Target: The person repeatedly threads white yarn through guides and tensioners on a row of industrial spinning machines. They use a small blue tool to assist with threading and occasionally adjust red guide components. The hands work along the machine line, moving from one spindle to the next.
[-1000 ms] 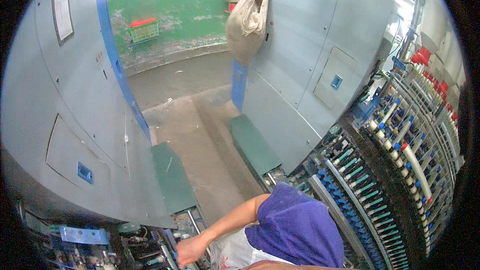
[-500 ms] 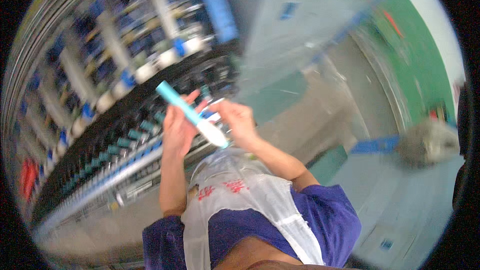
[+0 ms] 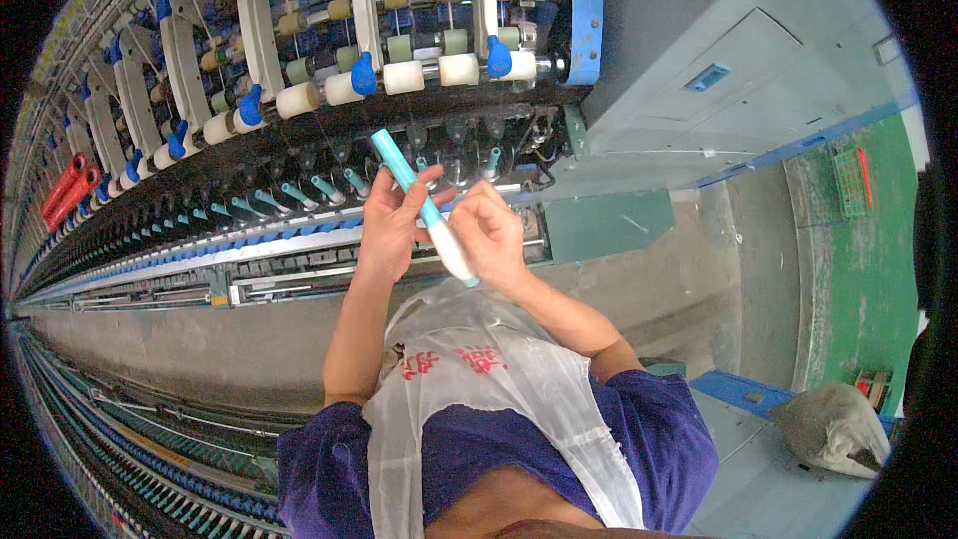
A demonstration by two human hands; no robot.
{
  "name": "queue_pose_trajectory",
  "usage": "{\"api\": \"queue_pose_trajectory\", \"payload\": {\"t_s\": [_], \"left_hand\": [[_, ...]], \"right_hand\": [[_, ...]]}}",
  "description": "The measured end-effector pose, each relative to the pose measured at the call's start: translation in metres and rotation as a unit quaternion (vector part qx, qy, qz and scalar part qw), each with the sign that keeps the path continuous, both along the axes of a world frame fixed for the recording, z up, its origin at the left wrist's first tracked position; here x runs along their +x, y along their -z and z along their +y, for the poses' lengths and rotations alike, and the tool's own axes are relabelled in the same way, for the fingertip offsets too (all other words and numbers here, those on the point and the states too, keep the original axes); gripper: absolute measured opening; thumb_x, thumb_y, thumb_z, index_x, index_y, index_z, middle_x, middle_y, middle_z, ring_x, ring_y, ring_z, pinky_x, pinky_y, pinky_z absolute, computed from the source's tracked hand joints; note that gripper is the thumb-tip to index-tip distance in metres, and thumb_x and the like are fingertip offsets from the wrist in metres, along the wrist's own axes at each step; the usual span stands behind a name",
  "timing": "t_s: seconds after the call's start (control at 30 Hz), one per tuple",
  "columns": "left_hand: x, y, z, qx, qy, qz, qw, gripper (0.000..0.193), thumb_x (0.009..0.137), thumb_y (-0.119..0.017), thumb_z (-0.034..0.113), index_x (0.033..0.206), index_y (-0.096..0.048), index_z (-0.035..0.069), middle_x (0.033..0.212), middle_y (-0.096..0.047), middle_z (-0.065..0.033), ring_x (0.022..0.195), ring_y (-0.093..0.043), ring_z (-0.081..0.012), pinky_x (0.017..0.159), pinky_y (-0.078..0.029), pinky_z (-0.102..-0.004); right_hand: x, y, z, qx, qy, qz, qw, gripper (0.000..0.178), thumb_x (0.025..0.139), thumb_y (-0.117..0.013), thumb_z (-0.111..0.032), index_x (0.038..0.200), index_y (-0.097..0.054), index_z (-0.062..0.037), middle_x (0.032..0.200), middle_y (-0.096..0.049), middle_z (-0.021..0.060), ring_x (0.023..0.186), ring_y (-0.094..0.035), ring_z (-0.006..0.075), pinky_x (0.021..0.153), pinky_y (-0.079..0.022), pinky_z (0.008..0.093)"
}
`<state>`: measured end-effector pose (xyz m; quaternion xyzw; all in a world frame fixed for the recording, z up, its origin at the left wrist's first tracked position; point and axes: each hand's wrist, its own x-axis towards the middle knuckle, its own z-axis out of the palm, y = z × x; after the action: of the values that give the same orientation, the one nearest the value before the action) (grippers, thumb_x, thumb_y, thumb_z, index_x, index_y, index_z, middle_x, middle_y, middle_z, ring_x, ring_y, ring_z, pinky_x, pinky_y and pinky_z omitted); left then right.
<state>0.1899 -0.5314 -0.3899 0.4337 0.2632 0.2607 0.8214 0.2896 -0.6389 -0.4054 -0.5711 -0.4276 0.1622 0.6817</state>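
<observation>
Left hand point(image 3: 387, 232) grips turquoise yarn bobbin point(image 3: 430, 212) by its bare tube, tilted above the apron point(image 3: 499, 344) near the spindle row point(image 3: 270, 202), probably leaving the white yarn winding point(image 3: 449, 248) reachable for right hand point(image 3: 492, 240), fingers curled closed just beside it, any thread pinch unclear.

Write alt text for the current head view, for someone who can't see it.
A person's left hand holds a teal tube partly wound with white yarn, the curled right hand close beside it. Behind stands a long machine with a row of teal tubes; the person wears a white apron.
</observation>
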Motion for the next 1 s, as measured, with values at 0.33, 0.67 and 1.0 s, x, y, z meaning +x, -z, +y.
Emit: {"api": "queue_pose_trajectory", "payload": {"t_s": [0.33,0.67,1.0], "left_hand": [[0.004,0.023,-0.017,-0.243,0.280,0.021,0.929,0.042,0.095,-0.043,0.046,0.101,-0.048,0.005,0.063,-0.053,-0.0034,0.048,-0.054,-0.0143,0.039,-0.041,-0.0253],[-0.093,0.095,0.035,0.627,0.314,0.400,0.591,0.035,0.074,-0.066,0.041,0.093,-0.068,0.012,0.071,-0.064,-0.0145,0.063,-0.061,-0.0345,0.058,-0.049,-0.0435],[-0.211,0.141,0.100,0.533,-0.056,0.434,0.724,0.021,0.078,-0.067,0.011,0.096,-0.062,0.001,0.065,-0.061,-0.0135,0.052,-0.059,-0.0264,0.050,-0.048,-0.0366]], "right_hand": [[0.041,0.022,0.024,-0.034,0.120,-0.094,0.988,0.007,0.083,-0.058,-0.003,0.079,-0.055,0.0013,0.093,-0.048,0.0066,0.091,-0.047,0.0173,0.079,-0.040,0.0296],[0.128,0.038,-0.011,-0.116,-0.056,-0.351,0.927,0.005,0.080,-0.057,-0.013,0.081,-0.060,-0.0091,0.085,-0.060,0.0049,0.079,-0.055,0.0215,0.070,-0.046,0.0353],[0.195,-0.005,-0.027,0.063,-0.050,0.389,0.918,0.013,0.091,-0.053,-0.019,0.094,-0.057,-0.0074,0.085,-0.062,0.0055,0.075,-0.059,0.0195,0.065,-0.048,0.0338]]}}
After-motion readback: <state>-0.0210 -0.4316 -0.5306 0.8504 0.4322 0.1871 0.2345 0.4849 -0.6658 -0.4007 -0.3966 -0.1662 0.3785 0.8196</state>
